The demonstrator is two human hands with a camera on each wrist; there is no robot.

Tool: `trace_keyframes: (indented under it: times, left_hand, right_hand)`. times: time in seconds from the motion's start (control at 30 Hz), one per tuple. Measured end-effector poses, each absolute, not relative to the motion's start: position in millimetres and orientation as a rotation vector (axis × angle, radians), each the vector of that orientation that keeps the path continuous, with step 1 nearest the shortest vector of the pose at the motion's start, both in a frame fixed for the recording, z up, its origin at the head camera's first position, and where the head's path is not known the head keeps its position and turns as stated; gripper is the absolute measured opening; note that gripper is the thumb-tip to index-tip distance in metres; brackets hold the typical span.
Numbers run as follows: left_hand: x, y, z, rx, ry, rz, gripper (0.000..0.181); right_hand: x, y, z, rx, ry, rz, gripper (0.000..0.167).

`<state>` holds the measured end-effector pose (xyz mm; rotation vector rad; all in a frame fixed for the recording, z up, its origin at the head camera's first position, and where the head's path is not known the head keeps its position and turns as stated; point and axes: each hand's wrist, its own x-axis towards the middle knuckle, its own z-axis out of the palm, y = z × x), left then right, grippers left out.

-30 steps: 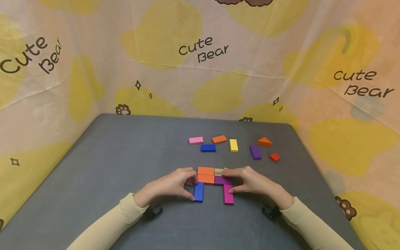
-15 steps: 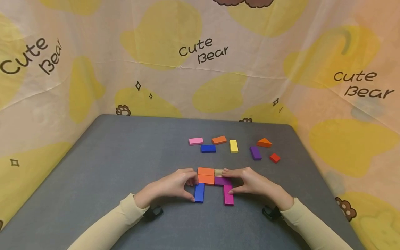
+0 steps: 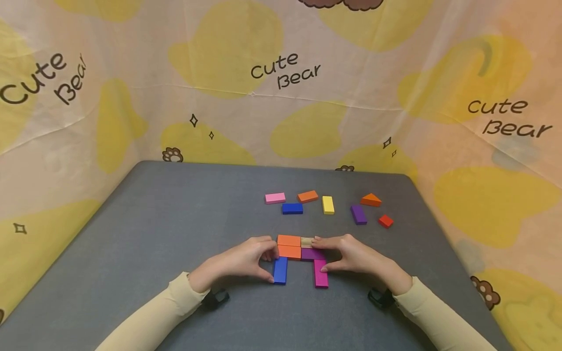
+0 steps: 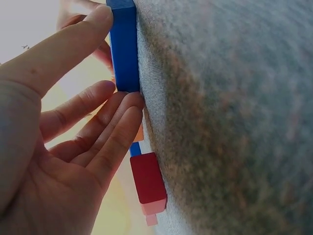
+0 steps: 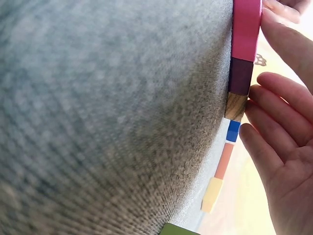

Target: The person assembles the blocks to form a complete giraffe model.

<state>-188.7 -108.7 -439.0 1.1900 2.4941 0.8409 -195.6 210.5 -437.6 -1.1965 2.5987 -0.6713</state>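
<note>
In the head view, my left hand lies along the left side of a flat blue block. Its thumb touches the block's near end and curled fingers meet the far end, pinching it. Two orange blocks adjoin beyond. My right hand spreads over the right side: straight fingertips touch a bare wooden block, and the thumb rests on a magenta block. Between those two lies a purple block, partly covered by the hand. The right wrist view shows the magenta block under the thumb tip.
Loose blocks lie farther back on the grey table: pink, blue, orange, yellow, violet, an orange triangle and red. A printed cloth surrounds the table.
The blue block at my left hand has shifted very slightly right with the thumb. My right hand and the other blocks stay in place.
</note>
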Motion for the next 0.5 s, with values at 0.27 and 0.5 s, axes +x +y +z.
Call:
trace_keyframes:
  times: [0.27, 0.5]
  left_hand:
    - [-206, -134, -430, 1.191, 2.587, 0.974, 0.043]
    - [-227, -164, -437, 1.141, 2.631, 0.91, 0.04]
  right_hand:
    - [-197, 210, -439, -1.221, 2.592, -0.69, 0.063]
    - [-197, 211, -439, -1.212, 2.596, -0.686, 0.064]
